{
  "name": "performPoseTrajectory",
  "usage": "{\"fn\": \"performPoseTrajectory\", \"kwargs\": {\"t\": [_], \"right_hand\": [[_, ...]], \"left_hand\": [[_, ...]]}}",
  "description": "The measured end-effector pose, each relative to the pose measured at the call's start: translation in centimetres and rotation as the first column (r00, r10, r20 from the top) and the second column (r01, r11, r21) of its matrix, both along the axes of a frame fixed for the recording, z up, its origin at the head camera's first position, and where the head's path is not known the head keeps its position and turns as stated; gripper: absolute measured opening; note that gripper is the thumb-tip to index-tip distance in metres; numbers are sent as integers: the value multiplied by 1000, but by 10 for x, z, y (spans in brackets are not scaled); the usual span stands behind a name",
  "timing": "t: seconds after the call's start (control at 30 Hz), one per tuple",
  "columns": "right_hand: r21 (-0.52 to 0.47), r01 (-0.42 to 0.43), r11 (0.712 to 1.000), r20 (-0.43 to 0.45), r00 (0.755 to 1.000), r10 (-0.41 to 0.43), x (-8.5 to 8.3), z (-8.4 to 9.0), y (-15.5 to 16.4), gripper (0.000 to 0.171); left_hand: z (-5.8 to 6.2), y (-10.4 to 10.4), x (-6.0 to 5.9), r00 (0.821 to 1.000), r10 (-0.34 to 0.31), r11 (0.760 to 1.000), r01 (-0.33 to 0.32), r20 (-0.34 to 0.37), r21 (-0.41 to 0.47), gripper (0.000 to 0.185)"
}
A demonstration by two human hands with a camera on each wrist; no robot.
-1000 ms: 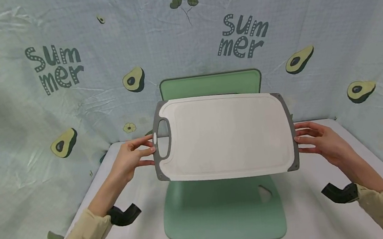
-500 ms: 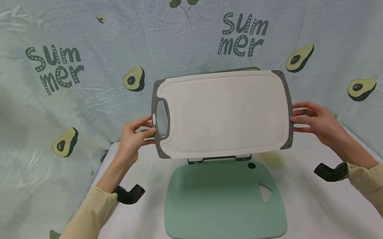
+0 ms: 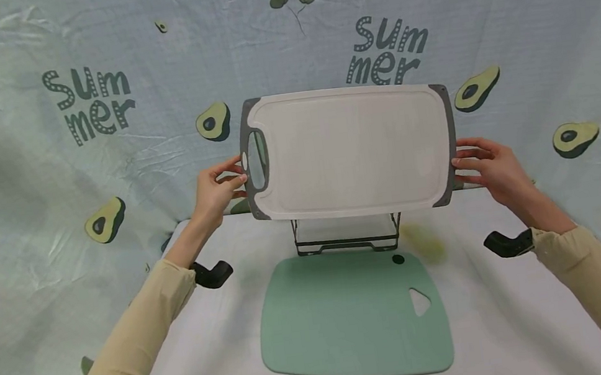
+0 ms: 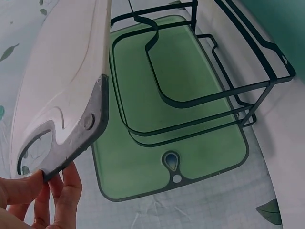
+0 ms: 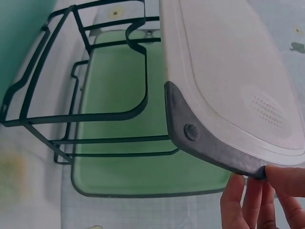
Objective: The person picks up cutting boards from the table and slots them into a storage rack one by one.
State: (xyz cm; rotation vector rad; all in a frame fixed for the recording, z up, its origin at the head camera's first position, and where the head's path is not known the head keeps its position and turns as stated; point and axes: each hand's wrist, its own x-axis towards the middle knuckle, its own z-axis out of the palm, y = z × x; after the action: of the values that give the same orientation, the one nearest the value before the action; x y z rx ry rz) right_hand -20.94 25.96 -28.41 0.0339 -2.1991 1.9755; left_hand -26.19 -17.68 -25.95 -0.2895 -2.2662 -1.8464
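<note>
Held up between both hands is a white cutting board [image 3: 352, 153] with grey edges and a handle slot at its left end. My left hand [image 3: 216, 188] pinches the grey edge beside the slot, thumb in front and fingers behind. At the opposite short edge, my right hand [image 3: 492, 167] grips the grey rim the same way. A black wire rack [image 4: 214, 98] stands just behind and below the board, mostly hidden by it in the head view. Behind the rack a green cutting board [image 5: 114, 90] with a dark rim stands upright.
A teal cutting board [image 3: 350, 319] with a triangular hole lies flat on the white table [image 3: 208, 349] in front of the rack. A yellowish stain [image 3: 424, 242] marks the table right of the rack. Behind hangs a cloth [image 3: 151, 74] printed with avocados.
Both hands have raised the white cutting board and moved it up in the head view. The rack's lower wires and the whole teal board have come into sight beneath it.
</note>
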Motion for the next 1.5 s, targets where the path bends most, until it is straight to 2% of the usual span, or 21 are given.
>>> {"fn": "performPoseTrajectory", "kwargs": {"t": [0.1,0.2,0.5,0.77,1.0,1.1,1.27,1.37,1.5], "right_hand": [[12,19,1000,-10,1000,-19,-4,3,0,35],[-21,23,1000,-21,999,-24,-9,5,-1,37],[-106,79,991,-85,992,-88,-31,17,-9,38],[-185,105,977,-147,980,-133,-48,31,-14,35],[-223,192,956,-188,954,-235,-59,40,-21,35],[-240,189,952,-215,946,-242,-61,45,-22,34],[-279,155,948,-241,944,-226,-72,54,-20,36],[-256,155,954,-265,938,-224,-80,58,-21,38],[-224,133,965,-261,946,-191,-89,62,-23,45]], "left_hand": [[3,1,-5,1000,-7,1000,7,-25,19,42],[7,3,-11,999,-7,999,9,-47,40,42],[15,8,-27,998,44,994,-39,-50,105,42],[22,15,-45,994,107,956,-94,-31,279,40],[29,20,-56,988,146,937,-124,-43,328,38],[32,22,-59,986,159,934,-132,-56,332,38],[36,30,-67,969,232,925,-194,-82,326,37],[37,35,-72,956,282,917,-242,-85,318,37],[38,41,-79,935,341,903,-296,-99,311,35]]}}
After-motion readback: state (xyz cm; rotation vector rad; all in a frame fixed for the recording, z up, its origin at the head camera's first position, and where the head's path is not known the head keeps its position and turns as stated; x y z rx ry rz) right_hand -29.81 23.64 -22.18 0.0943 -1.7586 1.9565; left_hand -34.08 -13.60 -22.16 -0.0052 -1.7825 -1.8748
